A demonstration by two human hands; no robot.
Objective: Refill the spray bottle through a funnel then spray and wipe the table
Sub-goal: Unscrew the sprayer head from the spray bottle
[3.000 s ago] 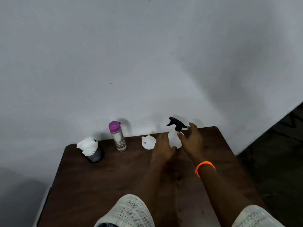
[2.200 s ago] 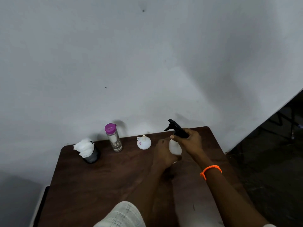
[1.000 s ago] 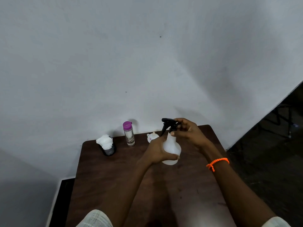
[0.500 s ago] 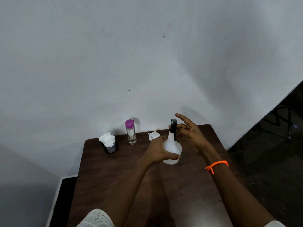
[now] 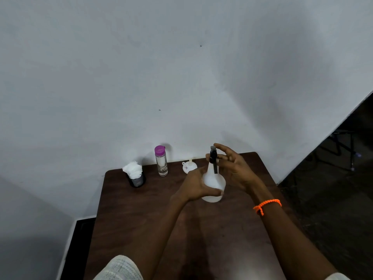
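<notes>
1. The left hand [image 5: 194, 187] wraps its grip around the belly of the white translucent plastic spray bottle [image 5: 213, 183], thumb across the front, holding it upright just above the dark brown wooden tabletop [image 5: 141, 223].
2. The right hand [image 5: 232, 168] pinches the black trigger head [image 5: 213, 158] at the neck, with some fingers splayed loose.
3. The bottle looks light and probably near empty; its thin wall may flex and feel slick, so the belly suits holding and the collar suits twisting.
4. Farther back stand a small white plastic funnel [image 5: 189, 167], a clear bottle with a purple cap [image 5: 161, 161] and a dark cup stuffed with white tissue [image 5: 135, 175].
5. A plain pale wall [image 5: 181, 77] rises behind; dark floor [image 5: 333, 188] lies to the right.
</notes>
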